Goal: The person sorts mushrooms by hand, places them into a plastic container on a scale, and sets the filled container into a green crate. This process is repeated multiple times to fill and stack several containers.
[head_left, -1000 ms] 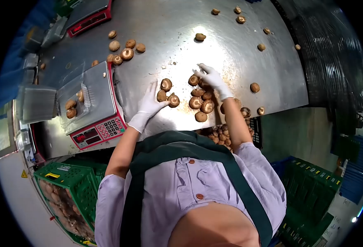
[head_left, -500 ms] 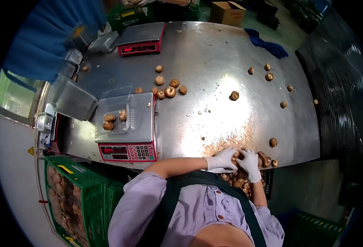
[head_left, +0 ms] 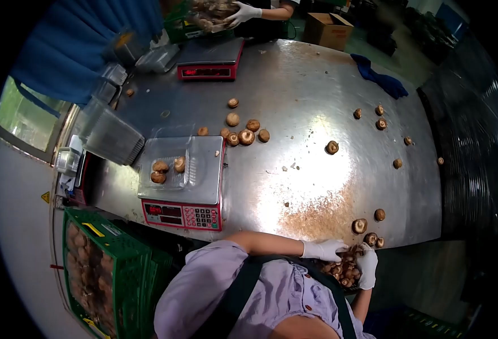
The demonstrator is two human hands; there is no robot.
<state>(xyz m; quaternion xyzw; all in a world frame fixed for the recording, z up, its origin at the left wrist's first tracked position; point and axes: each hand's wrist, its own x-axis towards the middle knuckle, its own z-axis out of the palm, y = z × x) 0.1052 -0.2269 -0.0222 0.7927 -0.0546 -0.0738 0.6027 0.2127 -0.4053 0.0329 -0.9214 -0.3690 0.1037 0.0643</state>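
Observation:
My left hand [head_left: 323, 250], in a white glove, reaches over the left side of a crate of brown mushrooms [head_left: 346, 271] at the table's front edge. My right hand [head_left: 367, 265], gloved too, lies along the crate's right side, close to the mushrooms. The fingers of both hands are partly hidden among mushrooms, so I cannot make out a grip. Several mushrooms [head_left: 359, 226] sit on the metal table just beyond my hands. A clear plastic tray [head_left: 175, 182] with three mushrooms rests on the red scale [head_left: 218, 195] at the left.
Loose mushrooms [head_left: 247, 137] lie beside the scale and at the table's right. A second scale [head_left: 210, 52], plastic trays [head_left: 113, 133] and a blue cloth [head_left: 379, 76] are farther off. A green crate [head_left: 122, 265] stands lower left. Across the table, another person's gloved hand [head_left: 245, 13] touches packed mushrooms.
My hands have moved down from the table edge to the crate, and mushrooms near them now show on the table. The view has shifted. The other person's hand has come into clearer view.

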